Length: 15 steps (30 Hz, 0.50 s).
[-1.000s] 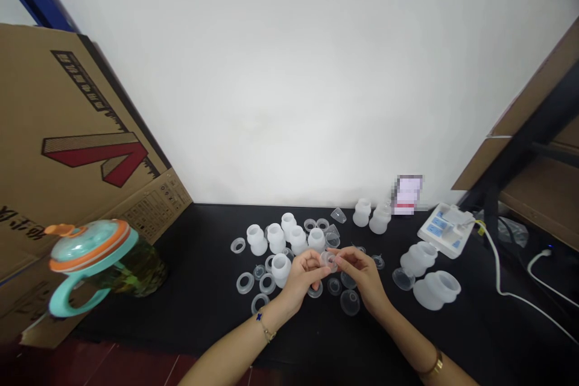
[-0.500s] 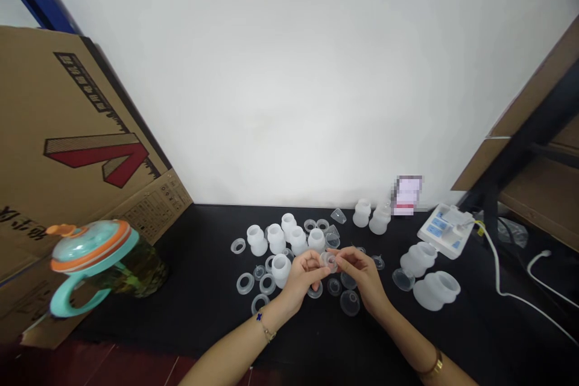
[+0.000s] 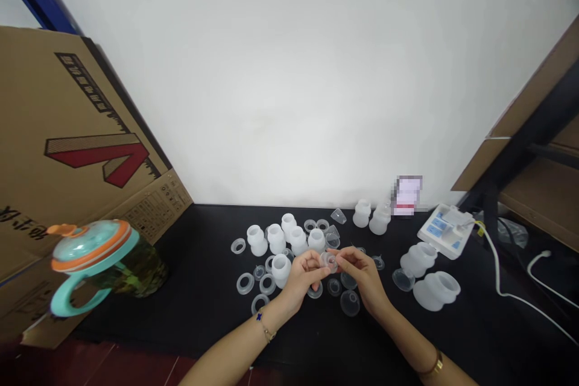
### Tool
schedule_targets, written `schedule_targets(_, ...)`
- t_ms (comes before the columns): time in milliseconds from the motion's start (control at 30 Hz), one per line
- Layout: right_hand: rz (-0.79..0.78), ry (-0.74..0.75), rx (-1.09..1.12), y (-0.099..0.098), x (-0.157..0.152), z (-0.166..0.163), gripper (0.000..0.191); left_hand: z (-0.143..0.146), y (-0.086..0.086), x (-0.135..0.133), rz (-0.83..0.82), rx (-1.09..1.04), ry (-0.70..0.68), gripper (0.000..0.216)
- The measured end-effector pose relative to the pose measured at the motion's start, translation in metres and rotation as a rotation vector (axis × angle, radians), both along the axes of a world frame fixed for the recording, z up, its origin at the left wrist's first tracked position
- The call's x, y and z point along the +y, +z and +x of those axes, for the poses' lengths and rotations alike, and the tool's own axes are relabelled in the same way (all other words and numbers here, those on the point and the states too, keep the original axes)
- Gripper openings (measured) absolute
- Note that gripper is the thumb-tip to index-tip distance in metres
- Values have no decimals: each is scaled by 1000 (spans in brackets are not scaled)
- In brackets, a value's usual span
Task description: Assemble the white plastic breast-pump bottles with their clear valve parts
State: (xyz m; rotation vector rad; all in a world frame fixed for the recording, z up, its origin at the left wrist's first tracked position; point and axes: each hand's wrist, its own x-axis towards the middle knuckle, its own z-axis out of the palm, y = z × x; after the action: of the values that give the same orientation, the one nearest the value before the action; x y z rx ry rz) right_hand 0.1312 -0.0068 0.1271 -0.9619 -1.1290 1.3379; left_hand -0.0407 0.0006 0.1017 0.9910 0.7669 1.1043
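Between my two hands is a small translucent piece with a round rim (image 3: pixel 329 261), perhaps a collar ring with a nipple in it; the fingers partly cover it. My left hand (image 3: pixel 305 274) pinches it from the left. From the right, my right hand (image 3: pixel 362 274) grips its edge with thumb and fingertips. Several small white bottles without tops, one of them a bottle (image 3: pixel 281 270) close to my left wrist, stand on the black table. Translucent rings (image 3: pixel 245 283) lie around them. Clear nipples or domed caps (image 3: pixel 350 303) lie below and between my hands.
At the left a large jug (image 3: pixel 131 265) with a turquoise handle stands by a cardboard box (image 3: pixel 67 132). Two bottles (image 3: pixel 362 213) stand against the wall. On the right are larger bottles (image 3: pixel 436 291), a power strip (image 3: pixel 446 230) and a white cable (image 3: pixel 497 271).
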Motion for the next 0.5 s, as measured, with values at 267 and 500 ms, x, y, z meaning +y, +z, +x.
schedule_targets(267,-4,-1,19,1,-1,-1,29,0,1,-1,2,-5,-3,37)
schedule_targets(500,-2,15,39,1,-1,-1,28,0,1,0,14,-3,-6,37)
